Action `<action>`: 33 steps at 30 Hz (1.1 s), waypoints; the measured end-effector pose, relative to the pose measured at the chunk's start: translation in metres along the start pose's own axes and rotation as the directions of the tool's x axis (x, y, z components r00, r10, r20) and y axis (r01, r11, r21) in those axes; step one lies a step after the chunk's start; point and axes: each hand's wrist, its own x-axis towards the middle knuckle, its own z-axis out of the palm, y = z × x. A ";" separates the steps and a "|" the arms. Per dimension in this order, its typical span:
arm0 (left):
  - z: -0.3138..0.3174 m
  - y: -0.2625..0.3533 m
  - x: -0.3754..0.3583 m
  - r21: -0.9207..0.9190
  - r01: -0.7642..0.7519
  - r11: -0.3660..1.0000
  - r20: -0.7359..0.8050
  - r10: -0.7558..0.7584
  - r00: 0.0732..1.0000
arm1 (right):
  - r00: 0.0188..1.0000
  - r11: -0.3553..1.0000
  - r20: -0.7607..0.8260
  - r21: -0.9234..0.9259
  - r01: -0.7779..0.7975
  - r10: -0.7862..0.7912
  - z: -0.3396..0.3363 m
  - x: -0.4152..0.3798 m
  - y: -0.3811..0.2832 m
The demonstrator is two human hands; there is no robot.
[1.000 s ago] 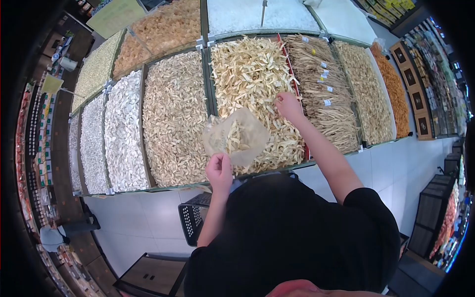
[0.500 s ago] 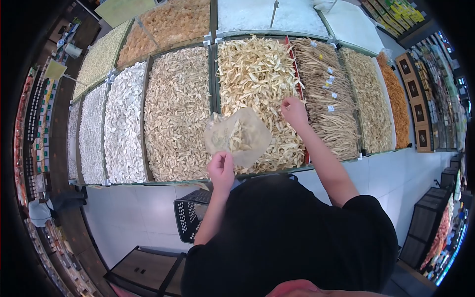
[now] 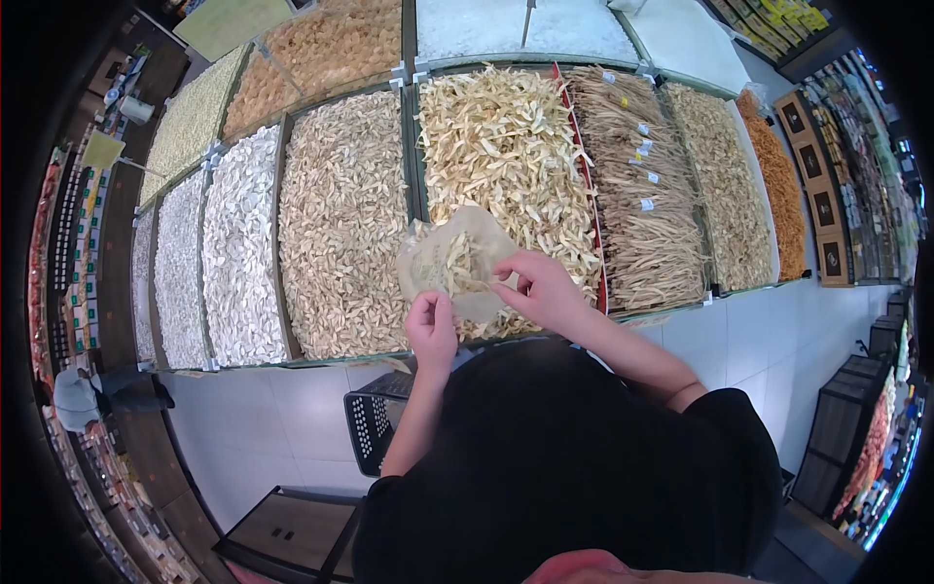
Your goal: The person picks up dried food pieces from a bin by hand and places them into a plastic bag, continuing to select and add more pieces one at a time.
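My left hand [image 3: 431, 326] pinches the near edge of a clear plastic bag [image 3: 420, 268] with faint printing on it. Pale yellow dried slices [image 3: 457, 258] lie inside the bag. At the bag's right side is my right hand [image 3: 540, 290], its fingers curled and their tips over the plastic; whatever they hold is too small to make out. Beneath and beyond the bag spreads a bin of larger pale yellow dried strips [image 3: 501, 127].
Left of the strips are bins of small beige slices [image 3: 345, 175] and white flakes [image 3: 241, 234]. A red divider [image 3: 587, 185] separates the strips from bundled thin brown roots [image 3: 637, 214]. Below the counter sits a black basket [image 3: 368, 428]. A person [image 3: 78, 399] is at far left.
My right hand has moved left and toward me, from over the strips near the red divider to the bag. My left hand still holds the bag in about the same place.
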 end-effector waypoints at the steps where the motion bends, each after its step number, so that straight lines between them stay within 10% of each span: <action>1: -0.001 0.000 -0.001 -0.004 -0.009 1.000 0.003 0.009 1.000 | 0.999 1.000 0.032 -0.024 0.005 -0.004 0.003 -0.001 0.007; 19: -0.003 -0.006 -0.009 -0.019 -0.017 1.000 -0.007 0.017 1.000 | 0.966 0.704 -0.162 -0.662 -0.256 0.199 0.000 0.124 0.156; 33: -0.004 -0.011 -0.011 -0.045 -0.023 0.999 0.015 0.024 1.000 | 0.966 0.792 -0.165 -0.553 -0.259 0.201 0.008 0.123 0.188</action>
